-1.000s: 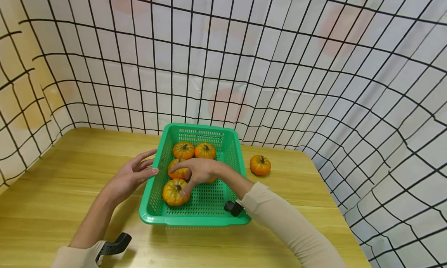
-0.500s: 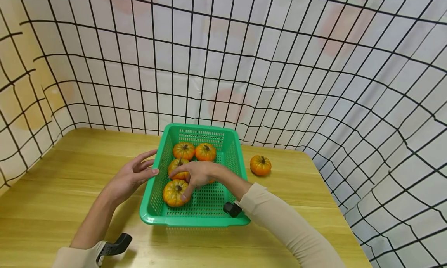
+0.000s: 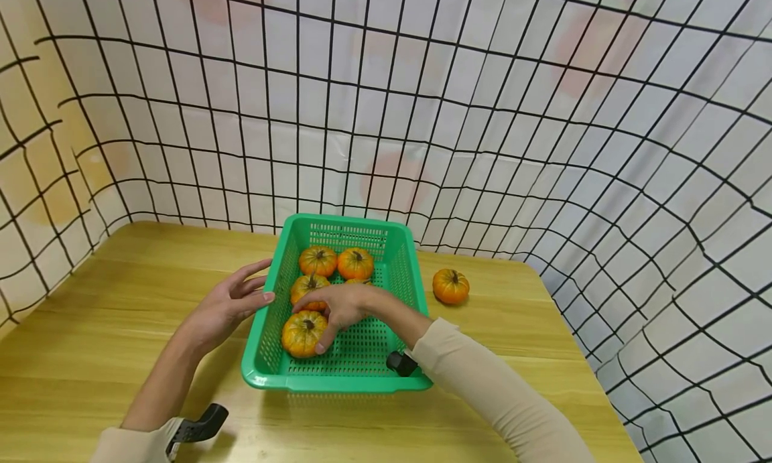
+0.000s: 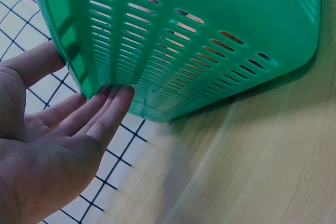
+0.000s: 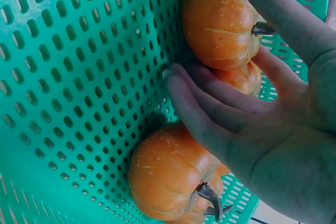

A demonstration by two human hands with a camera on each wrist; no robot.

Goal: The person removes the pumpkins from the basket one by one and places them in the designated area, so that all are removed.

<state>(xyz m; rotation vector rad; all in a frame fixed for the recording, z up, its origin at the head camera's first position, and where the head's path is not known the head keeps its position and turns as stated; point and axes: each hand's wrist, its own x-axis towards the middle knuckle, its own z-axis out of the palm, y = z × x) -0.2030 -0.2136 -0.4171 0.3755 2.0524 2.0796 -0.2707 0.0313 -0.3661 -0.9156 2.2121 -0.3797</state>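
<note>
A green perforated basket (image 3: 362, 384) stands on the table with several small orange pumpkins inside. My left hand (image 3: 223, 312) holds its left rim, thumb over the edge; in the left wrist view the fingers (image 4: 113, 106) lie against the outer wall. Inside the basket, my right hand (image 3: 344, 305) spreads loosely beside the front-left pumpkin (image 3: 304, 334), thumb at its right side and index finger behind it. The right wrist view shows this pumpkin (image 5: 218, 22) near the thumb, and another pumpkin (image 5: 170, 169) below the straight fingers, which my hand mostly hides in the head view.
One more pumpkin (image 3: 450, 287) lies on the wooden table (image 3: 500, 336), right of the basket. Two pumpkins sit at the basket's back, including the back-right pumpkin (image 3: 356, 264). A white backdrop with a black grid (image 3: 386, 114) surrounds the table's back and sides.
My right thumb has slid slightly forward and off the top of the front-left pumpkin, and the hand has sunk a little. The left hand and basket stay in place.
</note>
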